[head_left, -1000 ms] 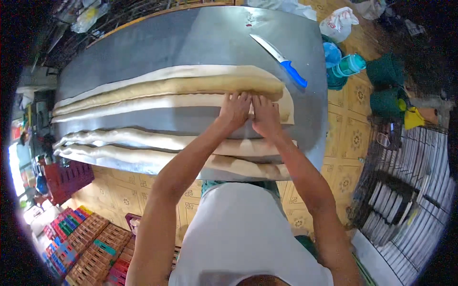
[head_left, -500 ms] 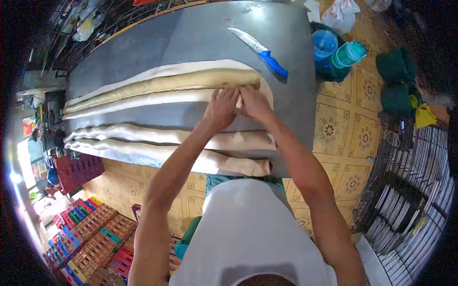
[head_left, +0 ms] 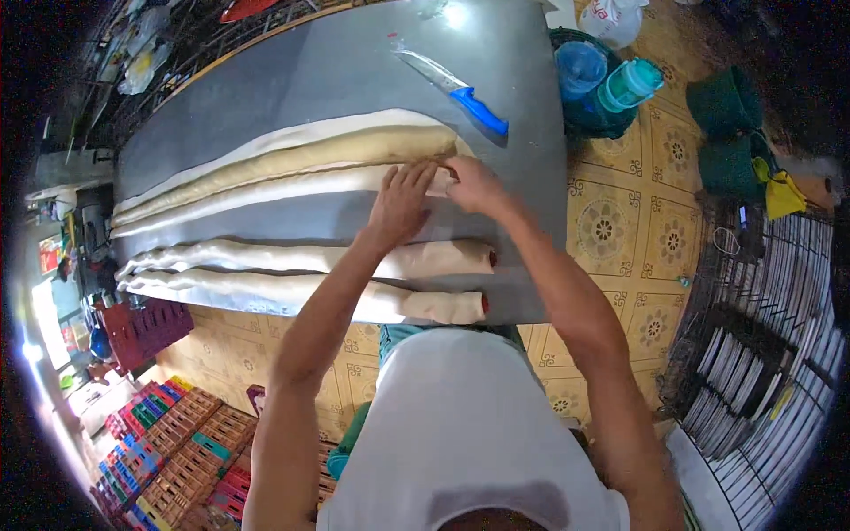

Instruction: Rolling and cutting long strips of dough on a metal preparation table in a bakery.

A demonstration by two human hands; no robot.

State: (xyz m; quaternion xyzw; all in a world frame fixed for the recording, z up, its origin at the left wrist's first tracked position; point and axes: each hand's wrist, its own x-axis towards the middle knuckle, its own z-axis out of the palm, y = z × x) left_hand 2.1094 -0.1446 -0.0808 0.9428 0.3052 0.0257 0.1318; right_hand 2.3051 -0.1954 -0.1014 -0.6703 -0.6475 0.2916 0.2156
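Observation:
A long dough sheet lies across the grey table with a yellowish-tan log along its middle. My left hand rests on the sheet's near edge with fingers stretched forward and thumb apart. Just beside it, near the right end, my right hand has its fingers closed on the edge of the sheet. The fingertips are partly hidden. Nearer to me lie two long dough rolls, the farther roll and the nearer roll. Reddish filling shows at their right ends.
A blue-handled knife lies beyond the sheet on the table. Off the right edge stand a blue container and a teal jug. Metal racks are at right, stacked crates at lower left.
The view has shifted, so the table sits slightly further left. My hands, earlier touching, are a little apart; the right one has moved toward the sheet's right end.

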